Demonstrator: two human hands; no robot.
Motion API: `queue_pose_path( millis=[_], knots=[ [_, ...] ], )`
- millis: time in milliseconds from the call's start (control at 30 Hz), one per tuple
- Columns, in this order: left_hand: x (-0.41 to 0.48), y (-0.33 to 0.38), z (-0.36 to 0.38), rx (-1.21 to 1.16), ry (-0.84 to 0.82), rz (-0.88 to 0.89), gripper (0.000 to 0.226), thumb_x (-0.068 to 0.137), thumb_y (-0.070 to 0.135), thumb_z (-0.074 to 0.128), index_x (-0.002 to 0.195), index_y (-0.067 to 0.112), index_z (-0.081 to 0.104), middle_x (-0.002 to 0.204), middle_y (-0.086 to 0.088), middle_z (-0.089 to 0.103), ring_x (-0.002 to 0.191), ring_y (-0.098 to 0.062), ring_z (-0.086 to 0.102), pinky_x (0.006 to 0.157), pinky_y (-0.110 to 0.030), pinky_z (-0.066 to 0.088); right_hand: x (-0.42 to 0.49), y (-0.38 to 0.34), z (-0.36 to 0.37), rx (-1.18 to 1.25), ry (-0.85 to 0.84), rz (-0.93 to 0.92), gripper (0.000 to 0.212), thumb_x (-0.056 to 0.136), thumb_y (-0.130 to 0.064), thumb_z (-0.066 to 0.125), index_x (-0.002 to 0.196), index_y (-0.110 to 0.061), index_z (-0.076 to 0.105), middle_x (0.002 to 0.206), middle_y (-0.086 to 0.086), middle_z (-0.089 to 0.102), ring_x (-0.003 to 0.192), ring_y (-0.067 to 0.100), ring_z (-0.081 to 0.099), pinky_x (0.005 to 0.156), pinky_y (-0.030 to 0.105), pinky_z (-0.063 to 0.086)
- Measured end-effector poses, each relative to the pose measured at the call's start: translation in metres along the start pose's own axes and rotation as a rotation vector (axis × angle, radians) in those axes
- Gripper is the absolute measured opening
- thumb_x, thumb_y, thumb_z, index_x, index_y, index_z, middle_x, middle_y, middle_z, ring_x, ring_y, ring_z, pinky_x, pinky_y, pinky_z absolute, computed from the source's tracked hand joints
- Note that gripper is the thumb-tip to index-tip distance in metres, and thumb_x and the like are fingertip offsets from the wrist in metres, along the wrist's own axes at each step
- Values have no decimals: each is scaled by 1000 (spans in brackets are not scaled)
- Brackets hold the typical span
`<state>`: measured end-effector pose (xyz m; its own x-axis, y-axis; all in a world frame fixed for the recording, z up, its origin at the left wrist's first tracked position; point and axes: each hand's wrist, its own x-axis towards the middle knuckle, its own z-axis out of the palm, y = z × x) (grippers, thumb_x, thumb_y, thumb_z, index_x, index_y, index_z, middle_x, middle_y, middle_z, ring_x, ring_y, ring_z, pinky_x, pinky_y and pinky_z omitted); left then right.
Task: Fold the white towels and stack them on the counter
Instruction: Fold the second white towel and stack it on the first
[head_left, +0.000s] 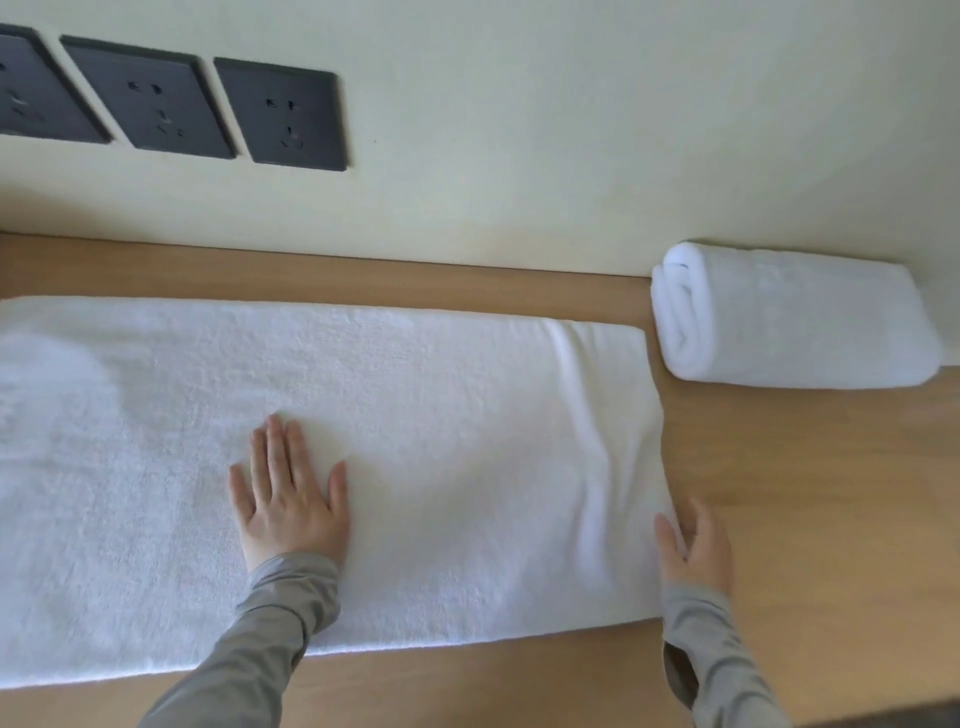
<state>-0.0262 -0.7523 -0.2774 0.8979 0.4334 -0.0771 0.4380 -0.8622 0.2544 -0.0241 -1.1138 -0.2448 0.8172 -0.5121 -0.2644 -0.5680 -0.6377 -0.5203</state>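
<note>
A long white towel (415, 441) lies flat along the wooden counter (805, 493), folded into a wide strip that runs off the left edge of view. My left hand (291, 499) rests palm down on its middle, fingers spread. At the towel's right end, near the front corner, my right hand (693, 545) stands on edge with its fingers against the rumpled hem; whether it pinches the cloth I cannot tell. A second white towel (795, 317), rolled up, lies at the back right against the wall.
A cream wall (571, 130) rises directly behind the counter and carries three dark socket plates (156, 98) at the upper left. Bare wood shows to the right of the flat towel and in front of the rolled one.
</note>
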Motion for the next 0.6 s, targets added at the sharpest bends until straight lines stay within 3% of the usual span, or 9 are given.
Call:
queue_pose_path(
  millis=[100,233,367,467,600],
  knots=[
    [1,-2,-1,12,13,12,74,90,51,13,149,6,15,157,-11,16,145,-26,11,118,-47,4,-14,20,-9,27,-36,79,42,88,-22,62,124,-3,52,123,17,53,115,32,47,99,44,38],
    [-6,11,0,-40,14,49,72,91,47,15,146,1,22,154,-17,22,144,-31,16,117,-52,10,-18,31,-16,32,-59,42,35,84,-19,66,117,-7,58,113,11,55,107,28,50,93,39,41],
    [-38,70,4,-121,-56,232,78,94,54,4,143,-1,28,150,-18,29,140,-34,24,116,-49,15,-14,34,-19,117,-75,54,31,81,-18,69,110,-11,60,104,7,57,98,26,54,86,38,47],
    [-65,112,15,-103,-147,393,76,94,53,-1,145,4,27,152,-12,28,141,-28,20,116,-45,14,-11,36,-23,226,-174,105,29,80,-16,71,105,-12,59,97,4,60,88,22,58,75,33,48],
    [-78,132,30,-26,-187,445,76,91,55,-9,147,13,20,156,-5,16,143,-22,7,118,-38,2,-2,42,-33,231,-306,101,19,80,-14,71,93,-10,58,85,4,62,79,23,59,64,26,45]
  ],
)
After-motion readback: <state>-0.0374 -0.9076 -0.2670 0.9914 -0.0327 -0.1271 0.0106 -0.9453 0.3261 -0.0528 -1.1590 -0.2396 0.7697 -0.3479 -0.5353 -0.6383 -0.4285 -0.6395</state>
